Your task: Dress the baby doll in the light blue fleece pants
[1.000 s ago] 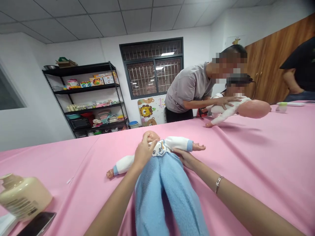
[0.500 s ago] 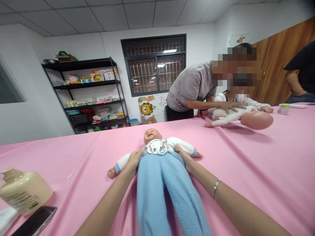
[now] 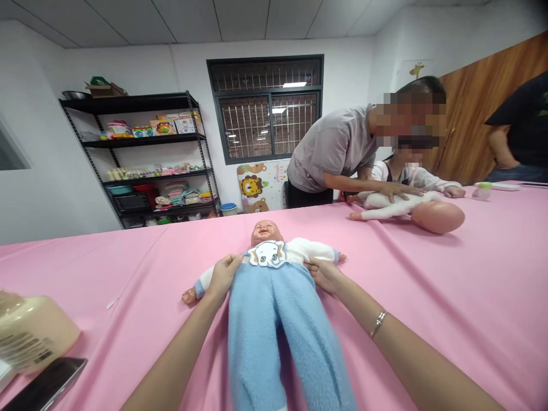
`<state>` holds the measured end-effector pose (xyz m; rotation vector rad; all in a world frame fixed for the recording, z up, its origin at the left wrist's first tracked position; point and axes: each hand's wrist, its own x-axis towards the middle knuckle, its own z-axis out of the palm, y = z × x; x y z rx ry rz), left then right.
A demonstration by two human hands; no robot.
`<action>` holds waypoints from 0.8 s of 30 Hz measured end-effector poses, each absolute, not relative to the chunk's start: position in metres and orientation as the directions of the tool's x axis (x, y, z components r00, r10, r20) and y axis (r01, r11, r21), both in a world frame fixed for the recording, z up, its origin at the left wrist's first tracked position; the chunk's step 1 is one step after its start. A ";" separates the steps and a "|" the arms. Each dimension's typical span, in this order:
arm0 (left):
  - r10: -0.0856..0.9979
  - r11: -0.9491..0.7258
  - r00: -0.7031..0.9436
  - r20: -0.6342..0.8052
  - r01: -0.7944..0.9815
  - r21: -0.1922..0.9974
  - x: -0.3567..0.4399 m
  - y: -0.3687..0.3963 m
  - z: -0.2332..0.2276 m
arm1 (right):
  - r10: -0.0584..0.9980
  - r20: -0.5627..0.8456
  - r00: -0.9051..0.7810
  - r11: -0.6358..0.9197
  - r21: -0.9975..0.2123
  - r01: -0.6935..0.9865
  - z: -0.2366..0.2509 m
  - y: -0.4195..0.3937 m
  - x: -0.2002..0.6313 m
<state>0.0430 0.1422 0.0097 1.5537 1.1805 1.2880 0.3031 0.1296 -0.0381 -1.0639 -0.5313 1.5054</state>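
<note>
Head view: left hand [image 3: 223, 276], right hand [image 3: 326, 276] pinch blue overalls [image 3: 266, 291] on doll [image 3: 266, 233]; label [image 3: 24, 347] on bottle [image 3: 57, 324] illegible.

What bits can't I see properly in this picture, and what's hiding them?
All in the head view:
Smiling plastic doll in fuzzy blue trousers: its leg ends run past the bottom edge, and its back is hidden underneath its body.
Glossy cream bottle: cut off by the left edge; its printing is too small to read.
Flat shiny black slab: its near end is cut off by the picture's edge.
Bald plastic doll in white: its face is turned away.
</note>
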 end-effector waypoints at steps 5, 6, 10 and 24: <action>0.925 -0.340 0.309 0.221 0.415 0.844 0.034 0.148 -0.001 | 0.966 -0.139 -0.217 -0.157 -0.985 -0.068 -0.031 0.114 0.317; 0.918 -0.348 0.340 0.204 0.446 0.824 0.032 0.149 -0.002 | 0.950 -0.102 -0.294 -0.118 -0.992 -0.038 -0.028 0.112 0.320; 0.916 -0.323 0.373 0.146 0.472 0.821 0.021 0.153 -0.006 | 0.891 -0.010 -0.453 -0.059 -0.994 -0.094 -0.023 0.109 0.331; 0.932 -0.333 0.261 0.252 0.339 0.880 0.009 0.162 -0.008 | 0.974 0.222 -0.033 0.225 -0.956 0.187 -0.041 0.124 0.320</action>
